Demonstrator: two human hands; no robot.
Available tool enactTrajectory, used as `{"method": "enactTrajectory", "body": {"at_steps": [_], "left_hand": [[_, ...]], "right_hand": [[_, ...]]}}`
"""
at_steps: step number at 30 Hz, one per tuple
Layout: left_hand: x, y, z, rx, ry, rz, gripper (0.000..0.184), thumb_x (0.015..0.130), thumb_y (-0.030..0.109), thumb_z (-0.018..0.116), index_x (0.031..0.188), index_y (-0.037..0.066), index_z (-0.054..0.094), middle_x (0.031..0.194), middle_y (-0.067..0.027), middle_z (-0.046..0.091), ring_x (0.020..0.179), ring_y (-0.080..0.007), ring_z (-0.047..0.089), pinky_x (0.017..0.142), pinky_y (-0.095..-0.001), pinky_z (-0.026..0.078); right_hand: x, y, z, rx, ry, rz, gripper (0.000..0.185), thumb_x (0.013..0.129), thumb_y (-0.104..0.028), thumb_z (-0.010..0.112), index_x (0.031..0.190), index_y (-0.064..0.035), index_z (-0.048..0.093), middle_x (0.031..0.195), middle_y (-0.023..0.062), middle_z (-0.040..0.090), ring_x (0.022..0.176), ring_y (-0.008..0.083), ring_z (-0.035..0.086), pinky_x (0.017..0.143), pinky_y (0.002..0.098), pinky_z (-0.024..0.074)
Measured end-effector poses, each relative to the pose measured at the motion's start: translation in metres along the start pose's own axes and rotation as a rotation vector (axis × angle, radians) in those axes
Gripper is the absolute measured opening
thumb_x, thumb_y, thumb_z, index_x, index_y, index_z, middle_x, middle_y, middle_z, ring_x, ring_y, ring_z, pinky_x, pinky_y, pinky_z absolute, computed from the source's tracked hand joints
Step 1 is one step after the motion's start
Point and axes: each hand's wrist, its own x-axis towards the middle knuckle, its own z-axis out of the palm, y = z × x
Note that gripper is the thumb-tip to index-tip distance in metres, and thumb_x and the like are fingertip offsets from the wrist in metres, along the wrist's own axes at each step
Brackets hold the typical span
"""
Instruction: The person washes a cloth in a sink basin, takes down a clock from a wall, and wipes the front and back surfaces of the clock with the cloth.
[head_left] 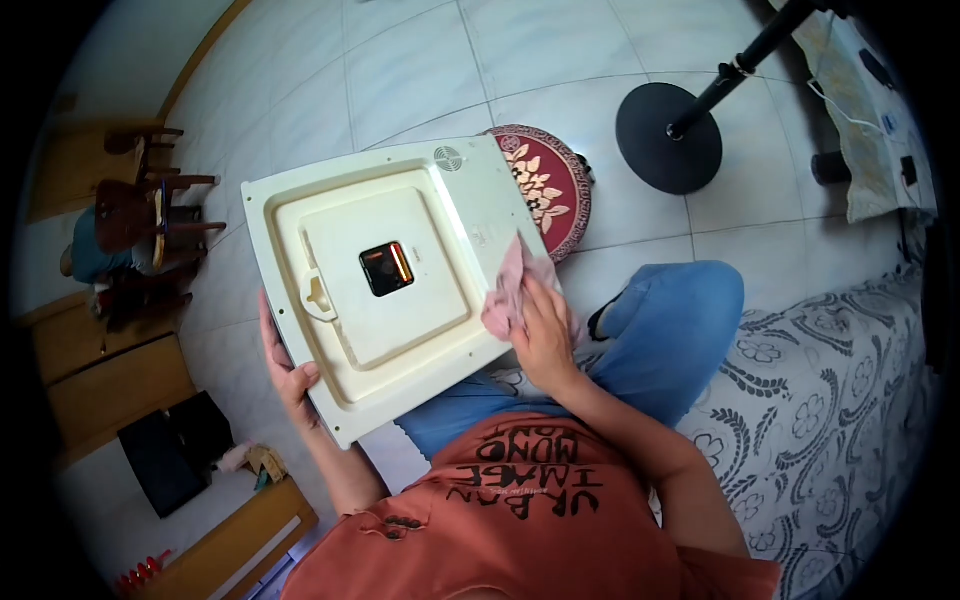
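A cream plastic casing (455,285) with a raised square middle rests tilted across my lap and a round stool. A small dark window (387,269) with an orange streak is set in its centre, and a vent grille (448,158) lies near its far corner. My left hand (290,375) grips the casing's left edge, thumb on top and the other fingers partly hidden beneath. My right hand (545,340) holds a crumpled pink cloth (512,290) pressed against the casing's right side.
The round stool has a red floral cushion (560,190). Beyond it stands a black pole on a round base (668,138). A sofa with a patterned cover (800,420) is at the right. Wooden chairs (130,215) and a person (90,250) are at the far left.
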Motion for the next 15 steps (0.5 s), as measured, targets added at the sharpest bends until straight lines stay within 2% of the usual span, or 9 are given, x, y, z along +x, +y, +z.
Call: {"method": "enactTrajectory", "body": {"at_steps": [4,5,8,12,14,15], "left_hand": [[0.0,0.003,0.007,0.011,-0.007,0.041,0.116,0.054,0.025,0.075,0.152,-0.005,0.019,0.142,-0.0222,0.045,0.129,-0.0286,0.05,0.108,-0.0349,0.04],[0.0,0.004,0.007,0.014,-0.011,0.049,0.115,0.054,0.025,0.074,0.151,-0.006,0.02,0.143,-0.0222,0.045,0.129,-0.0287,0.05,0.109,-0.035,0.039],[-0.001,0.005,0.008,0.016,-0.019,0.049,0.114,0.055,0.024,0.073,0.151,-0.006,0.021,0.144,-0.0224,0.043,0.13,-0.0289,0.048,0.11,-0.0353,0.038],[-0.003,0.011,0.016,-0.024,-0.002,0.047,0.112,0.054,0.021,0.069,0.151,-0.006,0.02,0.144,-0.0228,0.043,0.13,-0.029,0.048,0.111,-0.0352,0.037],[-0.002,0.01,0.015,-0.026,-0.018,0.059,0.111,0.053,0.02,0.067,0.151,-0.006,0.021,0.144,-0.0229,0.043,0.13,-0.0289,0.048,0.111,-0.0346,0.036],[-0.001,0.01,0.015,-0.029,-0.03,0.064,0.111,0.053,0.019,0.066,0.151,-0.006,0.022,0.143,-0.0229,0.043,0.13,-0.0287,0.048,0.111,-0.0341,0.036]], "right_hand": [[-0.016,0.022,-0.017,0.084,-0.043,0.127,0.048,0.079,-0.004,0.059,0.127,0.0002,0.057,0.136,0.0179,0.05,0.119,0.0396,0.047,0.1,0.0439,0.0407],[-0.011,0.026,-0.017,0.082,-0.026,0.139,0.047,0.08,-0.008,0.058,0.126,-0.0008,0.057,0.131,0.0176,0.054,0.117,0.04,0.048,0.099,0.0452,0.0413],[0.017,0.03,-0.011,0.011,0.015,0.094,0.043,0.081,-0.012,0.056,0.121,0.0039,0.059,0.13,0.0212,0.054,0.114,0.0411,0.05,0.099,0.0452,0.0418],[0.061,0.047,0.013,-0.016,0.082,0.051,0.042,0.083,-0.015,0.055,0.12,0.0039,0.058,0.13,0.0225,0.053,0.113,0.0414,0.05,0.1,0.0463,0.0409],[0.066,0.047,0.014,-0.043,0.06,0.136,0.042,0.085,-0.019,0.055,0.123,-0.0008,0.057,0.133,0.0196,0.051,0.118,0.0419,0.047,0.103,0.0471,0.0384],[0.058,0.049,0.017,-0.065,0.05,0.162,0.046,0.086,-0.024,0.055,0.126,-0.0013,0.055,0.132,0.0226,0.05,0.117,0.044,0.047,0.103,0.0478,0.0378]]}}
